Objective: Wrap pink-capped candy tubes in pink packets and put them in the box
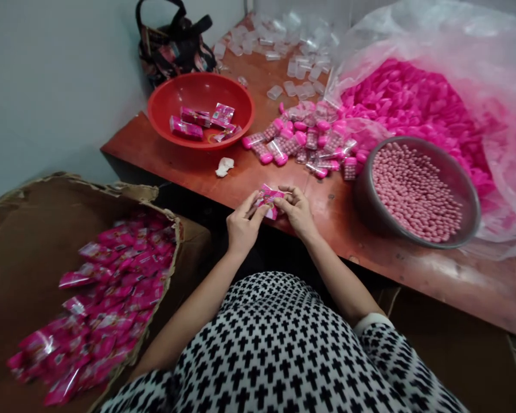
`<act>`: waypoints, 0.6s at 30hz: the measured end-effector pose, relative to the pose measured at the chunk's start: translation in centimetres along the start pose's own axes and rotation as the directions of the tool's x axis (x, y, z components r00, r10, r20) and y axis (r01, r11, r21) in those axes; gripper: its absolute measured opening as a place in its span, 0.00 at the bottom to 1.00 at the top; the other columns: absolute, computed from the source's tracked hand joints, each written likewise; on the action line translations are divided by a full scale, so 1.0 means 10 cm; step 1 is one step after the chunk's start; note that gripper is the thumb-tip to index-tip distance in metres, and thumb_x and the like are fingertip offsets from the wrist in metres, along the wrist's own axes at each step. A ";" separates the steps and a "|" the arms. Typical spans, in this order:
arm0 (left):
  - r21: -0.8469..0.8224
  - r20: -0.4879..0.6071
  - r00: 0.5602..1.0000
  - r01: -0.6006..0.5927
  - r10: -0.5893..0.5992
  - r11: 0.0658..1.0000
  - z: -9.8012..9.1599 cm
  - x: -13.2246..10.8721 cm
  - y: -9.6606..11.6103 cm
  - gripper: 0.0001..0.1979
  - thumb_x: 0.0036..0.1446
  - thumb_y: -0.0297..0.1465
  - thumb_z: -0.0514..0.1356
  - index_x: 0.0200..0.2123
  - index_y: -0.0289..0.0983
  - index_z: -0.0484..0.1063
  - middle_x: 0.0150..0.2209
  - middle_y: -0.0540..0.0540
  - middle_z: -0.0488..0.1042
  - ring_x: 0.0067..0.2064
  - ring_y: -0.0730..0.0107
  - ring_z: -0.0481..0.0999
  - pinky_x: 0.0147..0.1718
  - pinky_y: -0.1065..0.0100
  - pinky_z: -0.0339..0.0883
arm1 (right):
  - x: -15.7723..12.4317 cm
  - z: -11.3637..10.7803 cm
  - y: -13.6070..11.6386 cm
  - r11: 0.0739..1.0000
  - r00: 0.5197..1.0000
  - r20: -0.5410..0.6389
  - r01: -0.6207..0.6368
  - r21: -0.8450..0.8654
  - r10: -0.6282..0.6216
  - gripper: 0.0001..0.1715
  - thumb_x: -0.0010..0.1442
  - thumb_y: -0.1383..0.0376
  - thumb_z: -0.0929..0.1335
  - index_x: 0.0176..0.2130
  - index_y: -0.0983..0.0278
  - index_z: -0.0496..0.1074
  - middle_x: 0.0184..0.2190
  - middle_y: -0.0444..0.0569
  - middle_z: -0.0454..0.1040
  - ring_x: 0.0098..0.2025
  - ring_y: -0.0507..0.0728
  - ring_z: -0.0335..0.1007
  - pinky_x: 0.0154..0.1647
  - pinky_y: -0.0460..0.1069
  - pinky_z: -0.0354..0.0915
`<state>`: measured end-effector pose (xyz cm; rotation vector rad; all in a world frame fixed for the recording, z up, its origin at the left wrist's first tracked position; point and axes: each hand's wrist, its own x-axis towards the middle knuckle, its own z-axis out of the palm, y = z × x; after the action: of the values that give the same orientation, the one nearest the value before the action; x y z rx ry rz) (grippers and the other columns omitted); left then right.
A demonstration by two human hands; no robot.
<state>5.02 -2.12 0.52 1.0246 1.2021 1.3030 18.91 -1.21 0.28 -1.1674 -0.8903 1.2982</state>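
Left hand [243,228] and right hand [300,214] pinch one shiny pink printed packet [268,197], perhaps unfinished, at the reddish counter [331,215]'s near edge; similar packets [124,287] lie in a brown cardboard carton [30,229], clear pink-capped bead tubes [279,149] unwrapped.

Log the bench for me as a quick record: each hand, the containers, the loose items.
Left hand: pinching a pink packet
Right hand: pinching the same packet
Red bowl: several packets
Grey bowl: pink beads
Cardboard box: heaped packets
Plastic bag: bright pink pieces
Loose on table: pink-capped containers, clear containers, crumpled white scrap
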 end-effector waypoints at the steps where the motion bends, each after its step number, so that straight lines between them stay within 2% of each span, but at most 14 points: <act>1: -0.045 0.025 0.995 0.095 -0.094 0.994 -0.02 -0.01 0.01 0.18 0.44 0.35 0.69 0.42 0.39 0.78 0.42 0.44 0.79 0.45 0.60 0.78 0.47 0.61 0.70 | -0.01 -0.02 -0.03 1.000 0.999 0.051 -0.013 -0.009 0.013 0.24 0.47 0.59 0.74 0.41 0.61 0.65 0.20 0.33 0.67 0.21 0.47 0.62 0.25 0.43 0.61; 4: -0.084 0.218 0.926 0.332 -0.308 0.939 -0.07 0.00 0.01 0.17 0.43 0.40 0.69 0.33 0.33 0.80 0.31 0.42 0.79 0.31 0.65 0.78 0.33 0.65 0.74 | -0.04 -0.11 -0.12 0.994 0.974 0.221 -0.031 -0.105 0.053 0.23 0.47 0.59 0.74 0.42 0.62 0.67 0.21 0.34 0.67 0.22 0.47 0.62 0.25 0.43 0.61; 6: -0.067 0.296 0.881 0.404 -0.368 0.912 -0.08 0.01 0.00 0.16 0.41 0.40 0.70 0.28 0.32 0.79 0.28 0.41 0.79 0.28 0.69 0.77 0.29 0.67 0.74 | -0.03 -0.19 -0.19 0.967 0.952 0.300 0.012 -0.253 0.066 0.21 0.49 0.58 0.73 0.42 0.62 0.68 0.21 0.36 0.67 0.23 0.48 0.62 0.26 0.44 0.61; 7: -0.063 0.297 0.875 0.419 -0.383 0.906 -0.08 0.01 0.00 0.16 0.39 0.39 0.71 0.27 0.32 0.79 0.28 0.42 0.78 0.27 0.70 0.76 0.28 0.69 0.74 | 0.00 -0.25 -0.23 0.932 0.952 0.302 0.060 -0.359 0.055 0.19 0.51 0.57 0.71 0.41 0.63 0.69 0.22 0.37 0.68 0.24 0.49 0.63 0.28 0.45 0.61; 8: -0.067 0.280 0.875 0.428 -0.395 0.901 -0.07 0.00 0.00 0.15 0.38 0.38 0.71 0.27 0.32 0.79 0.27 0.42 0.78 0.27 0.71 0.76 0.28 0.70 0.73 | 0.04 -0.30 -0.29 0.866 0.964 0.266 0.114 -0.487 0.023 0.17 0.53 0.56 0.70 0.41 0.63 0.70 0.25 0.40 0.70 0.27 0.50 0.65 0.30 0.46 0.63; 10: -0.100 0.224 0.880 0.449 -0.419 0.888 -0.05 -0.02 0.00 0.15 0.36 0.36 0.72 0.25 0.31 0.79 0.26 0.42 0.78 0.26 0.72 0.75 0.27 0.72 0.73 | 0.17 -0.43 -0.41 0.626 0.988 0.084 0.147 -0.766 -0.129 0.17 0.57 0.55 0.67 0.41 0.64 0.71 0.34 0.48 0.74 0.35 0.55 0.69 0.38 0.51 0.65; 12: -0.161 0.167 0.876 0.477 -0.452 0.864 -0.02 -0.04 0.00 0.15 0.33 0.35 0.73 0.24 0.31 0.78 0.24 0.43 0.77 0.25 0.72 0.75 0.26 0.72 0.72 | 0.34 -0.56 -0.52 0.345 0.935 -0.137 -0.017 -0.938 -0.327 0.19 0.60 0.54 0.65 0.44 0.65 0.71 0.43 0.57 0.72 0.44 0.62 0.68 0.45 0.57 0.63; 13: -0.193 0.147 0.870 0.491 -0.470 0.849 -0.01 -0.05 0.01 0.15 0.32 0.35 0.73 0.23 0.31 0.78 0.24 0.43 0.77 0.25 0.72 0.75 0.26 0.72 0.72 | 0.43 -0.61 -0.55 0.250 0.902 -0.216 -0.127 -0.960 -0.374 0.22 0.60 0.52 0.64 0.45 0.66 0.70 0.46 0.61 0.71 0.48 0.66 0.67 0.46 0.60 0.62; 14: -0.221 0.132 0.863 0.505 -0.488 0.834 0.00 -0.05 0.01 0.15 0.31 0.35 0.74 0.23 0.31 0.78 0.23 0.43 0.77 0.24 0.72 0.75 0.25 0.72 0.72 | 0.52 -0.65 -0.57 0.186 0.877 -0.279 -0.222 -0.957 -0.390 0.24 0.60 0.51 0.63 0.46 0.67 0.70 0.47 0.64 0.69 0.49 0.68 0.66 0.47 0.62 0.62; 16: -0.268 0.105 0.851 0.523 -0.515 0.809 0.01 -0.05 0.02 0.15 0.31 0.34 0.74 0.22 0.30 0.77 0.23 0.44 0.76 0.24 0.73 0.75 0.24 0.73 0.71 | 0.66 -0.71 -0.57 0.124 0.860 -0.353 -0.331 -0.936 -0.369 0.28 0.60 0.50 0.62 0.48 0.70 0.68 0.48 0.69 0.69 0.50 0.71 0.65 0.47 0.64 0.61; 18: -0.309 0.077 0.845 0.526 -0.530 0.793 0.00 -0.03 0.02 0.15 0.31 0.33 0.74 0.21 0.30 0.76 0.22 0.45 0.76 0.23 0.74 0.74 0.24 0.73 0.71 | 0.72 -0.75 -0.52 0.105 0.871 -0.345 -0.329 -0.938 -0.351 0.27 0.61 0.52 0.61 0.49 0.72 0.68 0.47 0.70 0.69 0.51 0.71 0.66 0.48 0.65 0.61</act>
<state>5.00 -2.43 0.77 0.3935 1.1312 1.0060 28.16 5.33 2.69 -2.4449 -1.4120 0.0057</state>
